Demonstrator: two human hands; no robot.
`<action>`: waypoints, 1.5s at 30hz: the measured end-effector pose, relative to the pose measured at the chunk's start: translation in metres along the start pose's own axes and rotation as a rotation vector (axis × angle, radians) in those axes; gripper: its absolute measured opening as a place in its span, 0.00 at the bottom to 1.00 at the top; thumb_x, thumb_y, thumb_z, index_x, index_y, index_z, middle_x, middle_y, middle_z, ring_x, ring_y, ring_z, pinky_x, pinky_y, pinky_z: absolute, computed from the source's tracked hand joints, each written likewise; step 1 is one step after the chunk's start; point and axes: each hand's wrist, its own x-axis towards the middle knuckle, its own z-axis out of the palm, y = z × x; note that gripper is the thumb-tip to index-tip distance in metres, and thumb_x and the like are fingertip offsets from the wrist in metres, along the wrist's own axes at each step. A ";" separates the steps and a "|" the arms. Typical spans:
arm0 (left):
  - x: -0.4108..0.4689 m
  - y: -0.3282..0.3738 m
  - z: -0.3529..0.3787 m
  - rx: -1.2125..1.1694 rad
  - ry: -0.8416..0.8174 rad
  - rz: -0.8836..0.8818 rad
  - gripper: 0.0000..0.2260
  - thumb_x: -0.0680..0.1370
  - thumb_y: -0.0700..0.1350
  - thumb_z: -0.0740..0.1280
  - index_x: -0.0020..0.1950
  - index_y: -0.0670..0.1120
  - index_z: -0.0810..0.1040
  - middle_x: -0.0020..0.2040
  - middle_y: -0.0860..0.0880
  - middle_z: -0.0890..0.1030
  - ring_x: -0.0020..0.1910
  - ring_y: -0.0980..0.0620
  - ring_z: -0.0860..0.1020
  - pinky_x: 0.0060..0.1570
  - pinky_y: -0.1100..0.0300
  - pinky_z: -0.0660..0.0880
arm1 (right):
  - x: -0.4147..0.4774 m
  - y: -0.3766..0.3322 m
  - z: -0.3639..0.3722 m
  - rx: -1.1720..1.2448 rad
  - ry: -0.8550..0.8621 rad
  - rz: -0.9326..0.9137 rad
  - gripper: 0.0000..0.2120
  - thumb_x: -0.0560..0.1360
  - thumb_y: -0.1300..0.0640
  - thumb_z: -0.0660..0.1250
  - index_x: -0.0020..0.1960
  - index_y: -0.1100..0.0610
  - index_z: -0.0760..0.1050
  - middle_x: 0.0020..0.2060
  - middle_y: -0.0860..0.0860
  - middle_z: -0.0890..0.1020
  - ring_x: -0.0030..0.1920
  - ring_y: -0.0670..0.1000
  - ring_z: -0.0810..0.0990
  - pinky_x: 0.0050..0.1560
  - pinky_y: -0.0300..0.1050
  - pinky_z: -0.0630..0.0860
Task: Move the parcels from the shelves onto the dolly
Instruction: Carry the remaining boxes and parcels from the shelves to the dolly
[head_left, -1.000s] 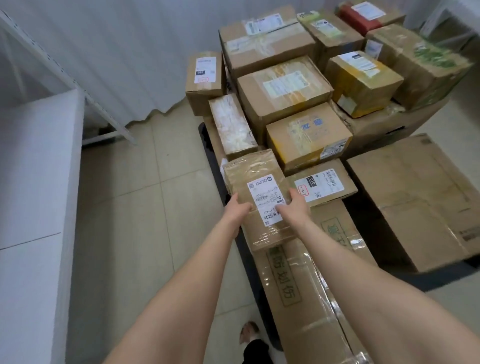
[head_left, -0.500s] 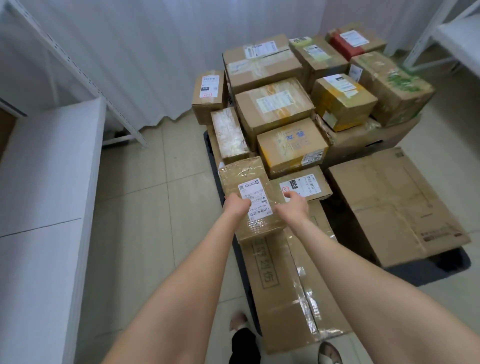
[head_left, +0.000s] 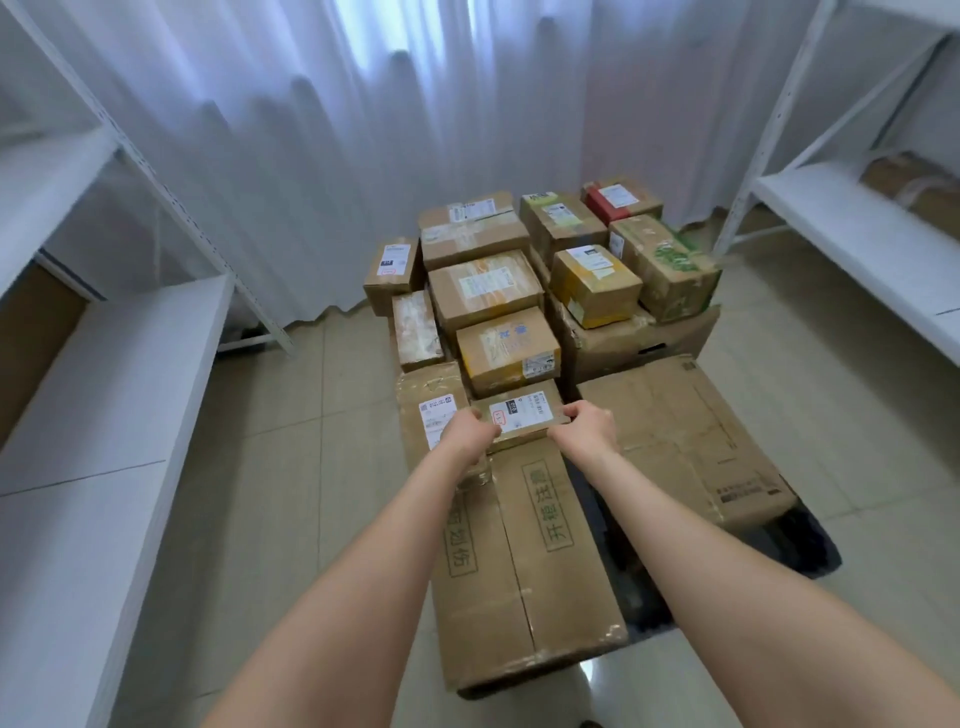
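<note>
both hands were on the small flat parcel (head_left: 524, 415), which lay on the far end of the long carton (head_left: 519, 571). the left hand (head_left: 465, 434) had its fingers curled over the parcel's left edge and the right hand (head_left: 587, 428) gripped its right edge, so the parcel sat clamped between them.

just left of that far end stood a taped parcel (head_left: 428, 395), touching the flat one, and just beyond it a yellow-taped box (head_left: 506, 348). the dolly (head_left: 800, 540) showed as a dark deck to the carton's right.

from where i stood, the worry was the crowding. a sideways nudge of the flat parcel could push the taped parcel off the carton's left side, where nothing seemed to back it up. the carton's near end also looked to stick out past the deck, so leaning weight there might tip it. well off to the carton's right, a brown parcel (head_left: 909, 189) lay on a shelf (head_left: 852, 244), and each addition would make the pile less steady.
</note>
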 end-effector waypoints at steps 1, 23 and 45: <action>-0.009 0.007 0.004 0.009 -0.004 0.016 0.23 0.80 0.42 0.61 0.75 0.42 0.62 0.66 0.44 0.71 0.52 0.49 0.74 0.54 0.57 0.75 | -0.007 0.003 -0.009 0.022 0.013 0.000 0.22 0.75 0.53 0.70 0.68 0.52 0.72 0.64 0.55 0.71 0.63 0.57 0.72 0.58 0.50 0.74; -0.234 0.059 0.168 0.361 -0.357 0.605 0.24 0.79 0.42 0.62 0.75 0.41 0.62 0.71 0.42 0.69 0.67 0.43 0.71 0.65 0.49 0.71 | -0.246 0.169 -0.202 0.158 0.561 0.294 0.21 0.74 0.56 0.66 0.67 0.51 0.74 0.67 0.56 0.72 0.67 0.58 0.70 0.64 0.46 0.69; -0.629 0.062 0.537 0.515 -0.749 0.962 0.19 0.77 0.39 0.63 0.68 0.38 0.70 0.56 0.43 0.74 0.54 0.44 0.74 0.53 0.53 0.73 | -0.551 0.525 -0.453 0.282 0.949 0.523 0.19 0.74 0.52 0.68 0.64 0.51 0.76 0.64 0.54 0.74 0.65 0.57 0.72 0.61 0.48 0.72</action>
